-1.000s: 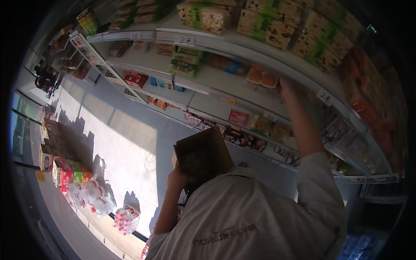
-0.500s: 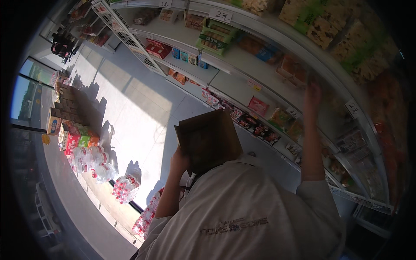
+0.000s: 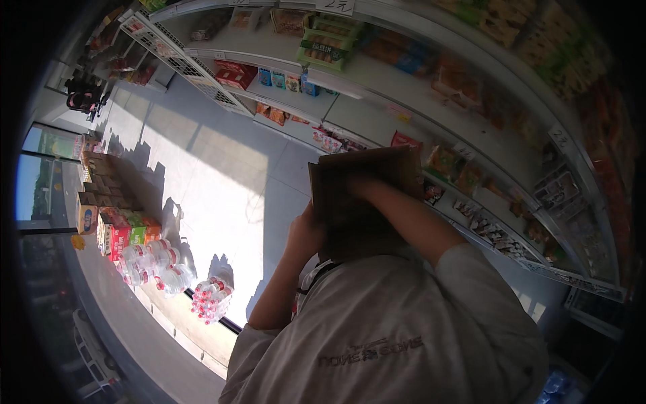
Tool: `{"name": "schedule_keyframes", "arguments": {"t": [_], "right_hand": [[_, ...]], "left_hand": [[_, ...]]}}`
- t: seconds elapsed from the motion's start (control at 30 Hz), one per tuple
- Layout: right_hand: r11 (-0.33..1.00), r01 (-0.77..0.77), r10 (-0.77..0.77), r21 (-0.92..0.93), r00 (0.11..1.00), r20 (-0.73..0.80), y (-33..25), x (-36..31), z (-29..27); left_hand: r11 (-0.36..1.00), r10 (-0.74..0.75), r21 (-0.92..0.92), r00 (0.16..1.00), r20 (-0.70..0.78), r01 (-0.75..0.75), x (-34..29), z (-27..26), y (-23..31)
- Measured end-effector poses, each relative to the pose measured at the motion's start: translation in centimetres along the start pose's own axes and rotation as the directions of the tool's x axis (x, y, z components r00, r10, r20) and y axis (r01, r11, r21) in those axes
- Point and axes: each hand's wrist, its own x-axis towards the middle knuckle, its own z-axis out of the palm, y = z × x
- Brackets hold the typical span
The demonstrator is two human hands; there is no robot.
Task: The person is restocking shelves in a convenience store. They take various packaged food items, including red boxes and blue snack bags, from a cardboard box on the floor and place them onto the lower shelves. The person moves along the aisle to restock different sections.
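An open cardboard box [image 3: 367, 236] is held in front of my chest, its inside in deep shadow. My left hand [image 3: 307, 231] grips the box's left side, with the fingers partly hidden in the dark. My right hand [image 3: 361, 186] reaches down into the box; shadow hides its fingers and whatever they touch. Beyond the box, to the right, stands a shelf [image 3: 377, 91] of packaged food. A green pack of pastries [image 3: 328, 44] and a clear pack of brown baked goods [image 3: 457, 82] sit on it.
Snack packets [image 3: 478, 219] line the lowest shelf tier. On the left, shrink-wrapped bottles [image 3: 212, 299] and stacked cartons [image 3: 121, 232] stand along the window. A stroller [image 3: 84, 97] is at the far left, beyond the sunlit floor [image 3: 202, 175].
My right hand has come back from the shelf and gone into the box. The box and my left hand have shifted right and up in view.
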Motion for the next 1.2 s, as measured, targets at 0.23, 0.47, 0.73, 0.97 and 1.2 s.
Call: {"name": "schedule_keyframes", "arguments": {"t": [0.23,0.47,0.73,0.97,1.2], "right_hand": [[0.934,0.109,-0.111,-0.341,0.994,0.013,-0.4,-1.9,3.1],[0.891,0.099,-0.071,-0.443,0.994,0.079,-2.2,-3.8,4.4],[0.802,0.162,0.035,-0.575,0.948,0.316,-6.9,-6.8,1.8],[0.759,0.187,0.134,-0.623,0.892,0.431,-15.9,-11.6,-3.6],[0.793,0.298,-0.201,-0.531,0.951,0.233,-23.9,-21.3,-11.4]], "left_hand": [[0.984,0.073,0.157,0.994,0.077,-0.085,-2.4,-0.3,-2.5],[0.954,0.118,0.264,0.988,0.102,-0.141,-1.9,-1.5,-4.2],[0.942,0.159,0.281,0.981,0.110,-0.184,-2.3,-3.0,-5.7],[0.945,0.222,0.237,0.974,0.051,-0.227,-3.5,-4.3,-6.3],[0.959,0.256,0.130,0.967,-0.013,-0.252,-3.0,-4.3,-8.8]]}}
